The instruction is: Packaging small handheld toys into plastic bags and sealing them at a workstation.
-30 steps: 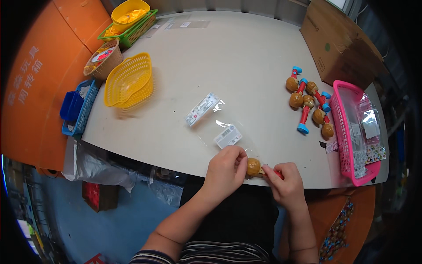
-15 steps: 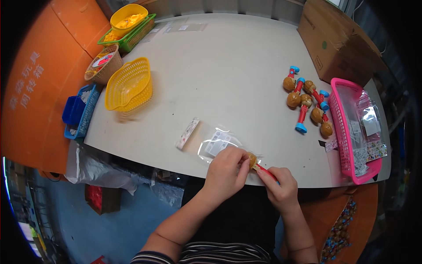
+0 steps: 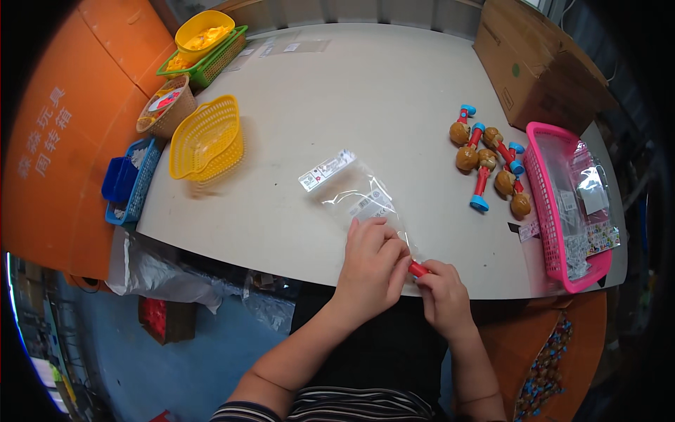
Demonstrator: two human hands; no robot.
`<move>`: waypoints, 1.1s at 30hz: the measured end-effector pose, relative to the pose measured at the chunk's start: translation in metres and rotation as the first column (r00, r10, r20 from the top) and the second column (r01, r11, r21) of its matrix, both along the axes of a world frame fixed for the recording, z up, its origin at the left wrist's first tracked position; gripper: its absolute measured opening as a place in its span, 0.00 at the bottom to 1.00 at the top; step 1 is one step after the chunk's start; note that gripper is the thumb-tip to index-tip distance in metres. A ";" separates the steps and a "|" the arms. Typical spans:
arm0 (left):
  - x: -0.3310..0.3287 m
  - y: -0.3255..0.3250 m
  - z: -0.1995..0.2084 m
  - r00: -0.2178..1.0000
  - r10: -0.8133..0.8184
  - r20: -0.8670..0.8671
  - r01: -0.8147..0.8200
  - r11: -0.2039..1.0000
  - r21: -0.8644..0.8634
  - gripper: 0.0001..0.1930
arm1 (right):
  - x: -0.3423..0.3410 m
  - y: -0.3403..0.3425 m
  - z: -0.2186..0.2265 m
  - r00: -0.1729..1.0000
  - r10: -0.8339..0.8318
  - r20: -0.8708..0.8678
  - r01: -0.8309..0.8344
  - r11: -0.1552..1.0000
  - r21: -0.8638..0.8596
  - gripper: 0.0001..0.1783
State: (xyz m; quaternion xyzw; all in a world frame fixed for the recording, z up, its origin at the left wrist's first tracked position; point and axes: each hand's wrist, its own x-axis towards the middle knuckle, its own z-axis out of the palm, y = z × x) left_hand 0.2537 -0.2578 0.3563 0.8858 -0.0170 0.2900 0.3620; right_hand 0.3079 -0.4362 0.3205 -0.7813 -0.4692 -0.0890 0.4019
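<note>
A clear plastic bag (image 3: 362,188) with a printed white header lies slanted on the table in front of me. My left hand (image 3: 371,271) is closed over its near end, fingers bent on the film. From the right, my right hand (image 3: 447,299) pinches a toy with a red stick (image 3: 420,269). Only a short red piece shows between my hands; its brown round end is hidden behind my left fingers, and I cannot tell whether it is inside the bag. Several similar toys with red sticks, brown heads and blue ends (image 3: 467,158) lie to the right.
A pink basket (image 3: 547,207) of plastic bags stands at the right, before a cardboard box (image 3: 534,67). Along the left are a yellow basket (image 3: 206,141), a blue basket (image 3: 143,179), a tan basket (image 3: 171,116) and a green basket (image 3: 218,60). Flat bags (image 3: 295,46) lie at the back.
The bag's header has shifted away and to the right, and the bag lies more stretched out. My hands have come closer together; the toy's brown end is no longer visible.
</note>
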 end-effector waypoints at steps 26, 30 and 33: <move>-0.014 -0.010 -0.006 0.994 -0.010 -0.109 0.009 1.000 -0.009 0.07 | -0.023 -0.013 0.001 0.961 -0.195 -0.198 0.213 0.974 0.071 0.18; -0.018 -0.016 -0.007 0.997 -0.025 -0.078 0.026 1.000 0.008 0.08 | -0.023 0.004 0.006 0.965 -0.172 -0.197 0.200 0.971 0.131 0.19; -0.019 -0.016 -0.005 0.997 -0.025 -0.074 0.026 1.000 0.012 0.09 | -0.019 0.012 0.000 0.962 -0.149 -0.229 0.191 0.965 0.178 0.20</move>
